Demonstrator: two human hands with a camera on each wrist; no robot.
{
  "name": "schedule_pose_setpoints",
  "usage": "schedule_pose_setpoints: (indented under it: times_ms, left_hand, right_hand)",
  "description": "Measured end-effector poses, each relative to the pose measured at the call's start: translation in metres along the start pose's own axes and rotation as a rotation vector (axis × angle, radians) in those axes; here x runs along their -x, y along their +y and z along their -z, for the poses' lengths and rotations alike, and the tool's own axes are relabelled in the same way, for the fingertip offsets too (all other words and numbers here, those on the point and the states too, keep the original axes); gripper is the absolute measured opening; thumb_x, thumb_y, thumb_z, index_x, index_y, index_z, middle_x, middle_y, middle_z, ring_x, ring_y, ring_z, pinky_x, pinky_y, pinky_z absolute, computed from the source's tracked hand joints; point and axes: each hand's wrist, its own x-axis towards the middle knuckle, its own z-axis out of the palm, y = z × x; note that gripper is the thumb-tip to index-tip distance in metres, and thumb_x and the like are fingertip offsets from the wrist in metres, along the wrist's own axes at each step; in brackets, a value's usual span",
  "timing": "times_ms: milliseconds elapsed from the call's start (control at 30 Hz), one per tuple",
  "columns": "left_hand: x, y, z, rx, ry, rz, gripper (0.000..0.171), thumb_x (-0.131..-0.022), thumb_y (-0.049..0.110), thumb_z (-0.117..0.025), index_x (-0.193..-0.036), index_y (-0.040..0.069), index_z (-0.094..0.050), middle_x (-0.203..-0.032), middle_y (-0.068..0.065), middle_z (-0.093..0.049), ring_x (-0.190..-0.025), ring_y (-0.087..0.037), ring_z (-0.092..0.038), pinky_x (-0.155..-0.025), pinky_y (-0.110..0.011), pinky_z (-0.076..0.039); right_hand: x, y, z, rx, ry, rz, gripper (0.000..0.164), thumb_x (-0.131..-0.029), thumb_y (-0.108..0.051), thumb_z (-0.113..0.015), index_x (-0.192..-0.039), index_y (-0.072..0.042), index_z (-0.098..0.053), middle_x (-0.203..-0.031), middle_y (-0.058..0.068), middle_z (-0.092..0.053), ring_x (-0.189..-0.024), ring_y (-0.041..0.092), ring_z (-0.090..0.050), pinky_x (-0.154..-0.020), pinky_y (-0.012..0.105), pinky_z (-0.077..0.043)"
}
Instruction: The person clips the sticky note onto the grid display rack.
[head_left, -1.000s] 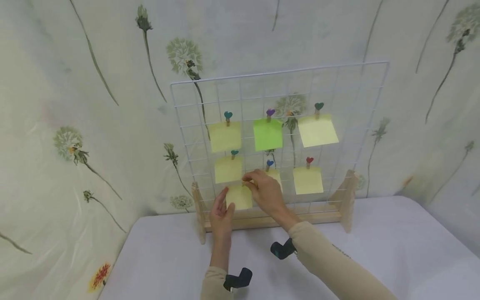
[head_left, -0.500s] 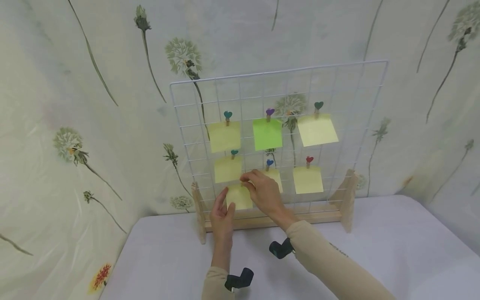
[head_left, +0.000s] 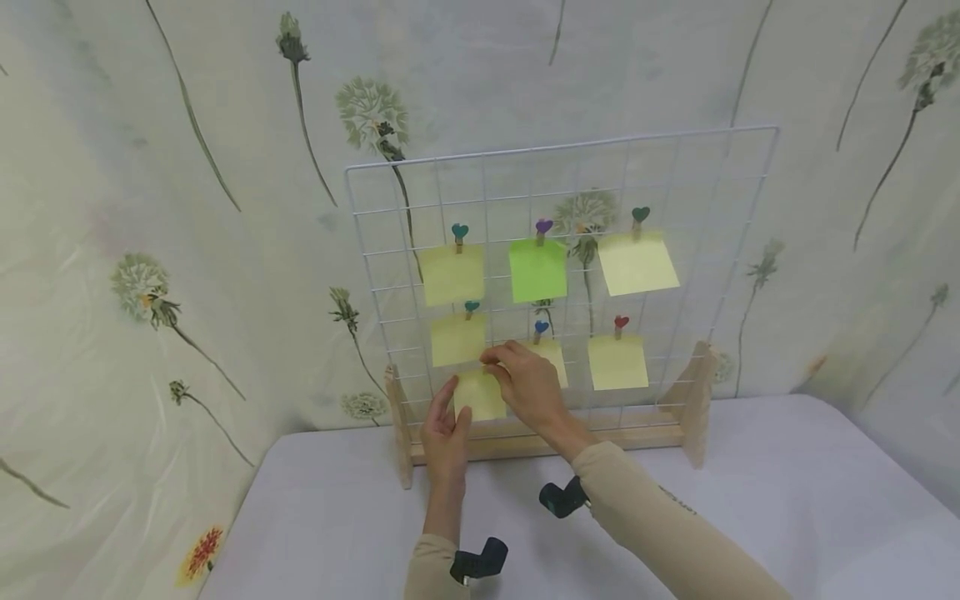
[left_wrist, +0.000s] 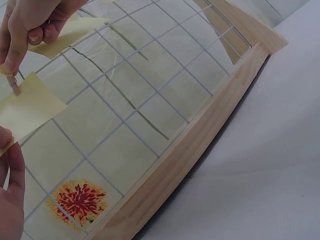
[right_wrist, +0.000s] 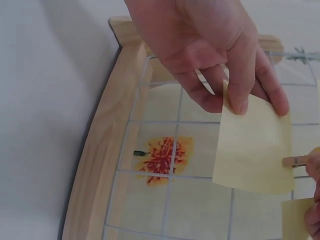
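Note:
A pale yellow sticky note (head_left: 480, 397) is held against the lower left of a white wire grid panel (head_left: 562, 148). My left hand (head_left: 445, 437) pinches its left edge, thumb in front and fingers behind, as the right wrist view shows. At the note's upper edge my right hand (head_left: 531, 387) pinches a small wooden clothespin (right_wrist: 295, 161), whose jaws sit on the paper. A bit of the clothespin's yellow top (left_wrist: 6, 71) shows under the fingertips in the left wrist view. The right hand partly covers a neighbouring yellow note (head_left: 553, 358) behind it.
More notes hang above from heart-topped clothespins, among them a bright green note (head_left: 538, 271) and a yellow note (head_left: 617, 363) at right. A wooden base (head_left: 637, 436) carries the grid on a white-covered table (head_left: 322, 500). Behind hangs a dandelion-printed sheet (head_left: 225, 333).
My right fingertips have shifted very slightly left along the note's top edge. The left hand keeps its hold, and the view itself has moved a little.

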Motion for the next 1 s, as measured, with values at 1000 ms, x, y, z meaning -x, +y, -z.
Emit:
schedule_pose_setpoints:
  times_ms: [1000]
  left_hand:
    - [0.0008,0.0026,-0.0010,-0.062,0.019,0.004,0.037,-0.087,-0.001,-0.062,-0.121,0.010,-0.061,-0.141,-0.007,-0.050,-0.105,-0.021,-0.060,-0.070,-0.020,-0.047]
  right_hand:
    - [0.0046,0.0003,-0.0040,0.081,0.031,0.073,0.014,-0.083,-0.011,-0.071,-0.097,-0.013,-0.071,-0.087,-0.001,-0.068,-0.061,0.013,-0.065,-0.049,0.023,-0.049]
